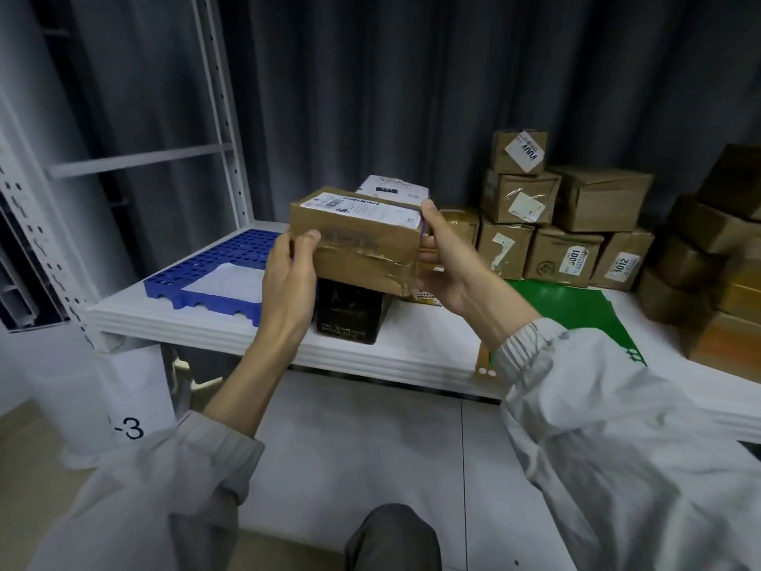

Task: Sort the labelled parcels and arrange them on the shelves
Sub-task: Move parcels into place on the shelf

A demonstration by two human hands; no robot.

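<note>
Both hands hold one taped cardboard parcel (357, 236) above the white shelf (230, 329).

The left hand (290, 278) grips the parcel's left end, thumb on the front face and fingers curled behind; the right hand (447, 257) clasps the right end, thumb up at the top corner and fingers wrapped round the side. The parcel, with a white shipping label (362, 208) on top, sits lifted over a black box (350, 313) that stands on the shelf at its 6 o'clock. A white-topped box (393, 188) shows just behind, at 12 o'clock. At 9 o'clock lies a blue perforated tray (222, 261) carrying a white sheet (230, 282). At 3 o'clock, well apart, labelled brown parcels (564, 224) are stacked, with a green sheet (576, 311) in front of them.
</note>
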